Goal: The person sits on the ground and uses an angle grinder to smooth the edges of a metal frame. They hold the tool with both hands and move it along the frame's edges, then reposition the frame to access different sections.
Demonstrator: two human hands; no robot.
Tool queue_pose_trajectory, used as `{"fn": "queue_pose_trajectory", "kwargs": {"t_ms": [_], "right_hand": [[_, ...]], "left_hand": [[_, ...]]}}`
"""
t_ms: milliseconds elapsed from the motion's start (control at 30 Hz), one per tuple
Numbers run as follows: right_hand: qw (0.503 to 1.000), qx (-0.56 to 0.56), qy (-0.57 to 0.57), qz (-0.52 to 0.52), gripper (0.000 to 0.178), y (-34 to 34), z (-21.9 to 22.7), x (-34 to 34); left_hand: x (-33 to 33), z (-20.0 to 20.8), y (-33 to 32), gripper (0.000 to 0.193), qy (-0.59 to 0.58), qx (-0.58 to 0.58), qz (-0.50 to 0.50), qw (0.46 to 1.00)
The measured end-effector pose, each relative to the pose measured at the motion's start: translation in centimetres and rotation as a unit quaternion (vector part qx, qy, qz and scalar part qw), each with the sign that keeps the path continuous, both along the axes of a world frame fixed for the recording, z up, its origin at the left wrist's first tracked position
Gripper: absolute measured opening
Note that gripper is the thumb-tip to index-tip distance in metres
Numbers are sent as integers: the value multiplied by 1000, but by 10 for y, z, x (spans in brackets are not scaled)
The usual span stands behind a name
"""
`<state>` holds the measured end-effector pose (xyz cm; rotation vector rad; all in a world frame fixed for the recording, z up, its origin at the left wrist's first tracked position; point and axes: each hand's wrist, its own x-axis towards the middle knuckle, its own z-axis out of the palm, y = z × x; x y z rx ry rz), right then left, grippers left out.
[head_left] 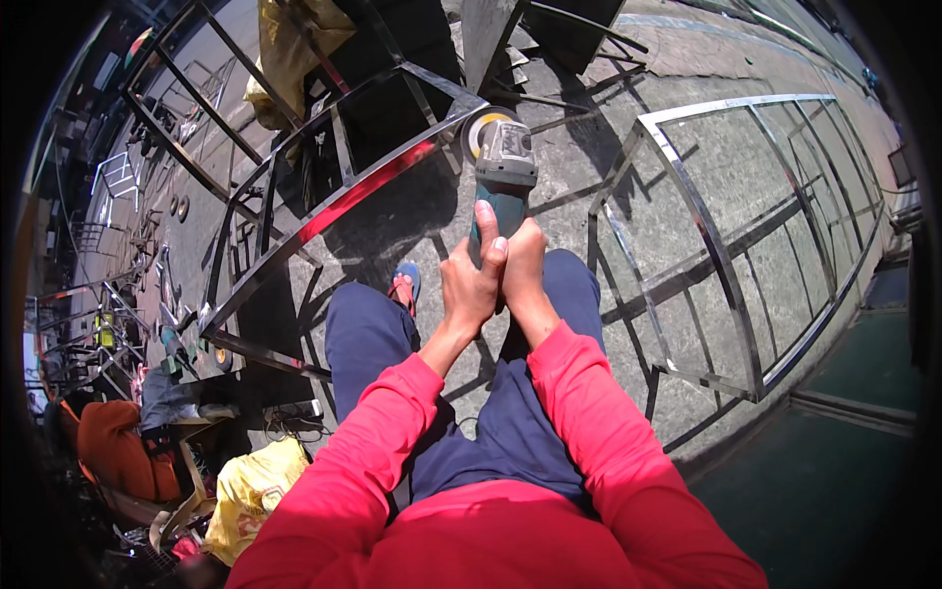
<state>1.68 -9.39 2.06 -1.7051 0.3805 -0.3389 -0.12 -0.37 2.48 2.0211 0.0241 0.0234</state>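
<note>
Both my hands are wrapped round the teal and grey body of an angle grinder (502, 201), held out in front of my knees. My left hand (473, 283) grips it from the left, thumb lying along the top. My right hand (525, 267) closes on its right side. The grinder's round disc (479, 130), pale with a yellow ring, is at the end corner of a shiny metal frame (285, 245); whether it touches the metal I cannot tell. Red shows along part of the frame's square tube.
A second shiny metal frame (721, 250) stands on the concrete to my right. Yellow sacks lie at the far left (285, 59) and near left (257, 491). Another power tool (175, 351) and an orange-brown bundle (123, 452) are at the left. Dark panels (491, 39) stand ahead.
</note>
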Motion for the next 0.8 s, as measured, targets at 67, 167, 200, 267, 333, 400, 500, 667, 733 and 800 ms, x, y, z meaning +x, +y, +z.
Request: {"fn": "queue_pose_trajectory", "kwargs": {"t_ms": [67, 167, 200, 267, 333, 400, 500, 667, 733, 800], "right_hand": [[1000, -8, -7, -5, 46, 1, -1, 2], [1000, -1, -9, -4, 47, 4, -1, 3], [1000, 4, -5, 1, 47, 5, -2, 2], [1000, 7, 0, -1, 47, 6, -2, 1], [1000, 4, 5, -15, 46, 7, -2, -2], [1000, 3, -5, -31, 46, 6, -2, -3], [1000, 8, 10, -8, 56, 2, -3, -2], [999, 34, -14, -9, 44, 3, -1, -2], [1000, 24, -3, -12, 44, 3, 0, -2], [1000, 14, 4, 7, 45, 2, 1, -3]], "left_hand": [[1, -2, 0, 83, -3, 2, 5, 1000], [3, -4, 3, 84, -12, 11, 7, 1000], [3, -4, 5, 84, -15, 13, 5, 1000], [1, -4, 6, 85, -11, 14, 2, 1000], [0, -3, 6, 85, 5, 17, 1, 1000], [-1, -3, 4, 86, 0, 21, 0, 1000], [0, -4, 2, 86, -8, 6, -2, 1000], [0, -2, 3, 83, 1, 25, 2, 1000], [0, -1, 3, 83, -12, 16, 0, 1000], [0, 0, 3, 82, -9, 12, -1, 1000]]}}
